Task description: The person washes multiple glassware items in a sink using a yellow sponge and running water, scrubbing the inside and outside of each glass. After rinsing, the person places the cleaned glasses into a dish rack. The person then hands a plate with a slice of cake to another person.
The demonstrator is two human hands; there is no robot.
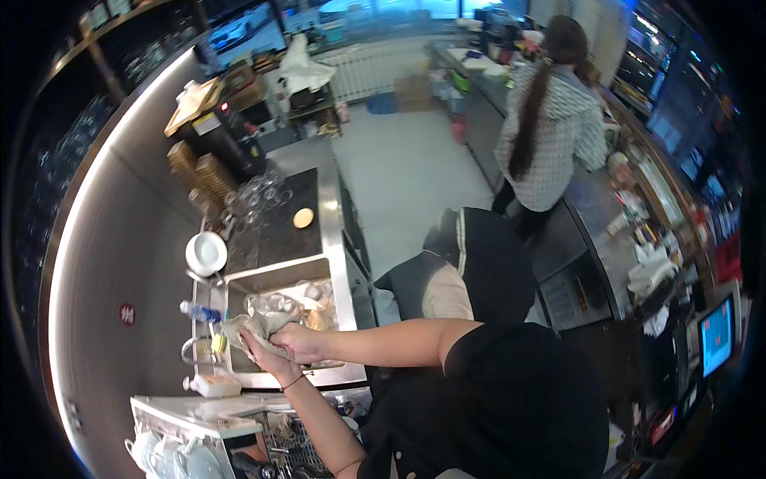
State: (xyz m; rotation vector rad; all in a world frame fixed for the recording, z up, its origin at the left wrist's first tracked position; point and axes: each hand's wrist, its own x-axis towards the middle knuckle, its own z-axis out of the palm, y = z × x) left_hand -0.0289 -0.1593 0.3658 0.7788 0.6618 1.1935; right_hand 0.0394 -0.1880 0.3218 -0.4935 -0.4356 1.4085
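Both of my hands are over a steel sink [352,299], wrapped about a beige cloth [263,330]. My right hand [299,342] grips the cloth from the nearer side, its fingers pushed into the folds. My left hand [266,358], with a thin dark band at the wrist, presses the cloth from below. Whether something is inside the cloth is hidden. Clear glassware [275,304] lies in the sink just beyond my hands. A yellow sponge [219,343] and a curved faucet [190,352] are by the sink's wall-side edge.
A blue-labelled bottle [201,312] and a white bowl [206,254] stand along the wall. Upturned glasses [263,194] and a round tan disc [303,218] rest on a black mat. White cups [179,458] sit at lower left. A person [544,132] stands at the opposite counter, back turned.
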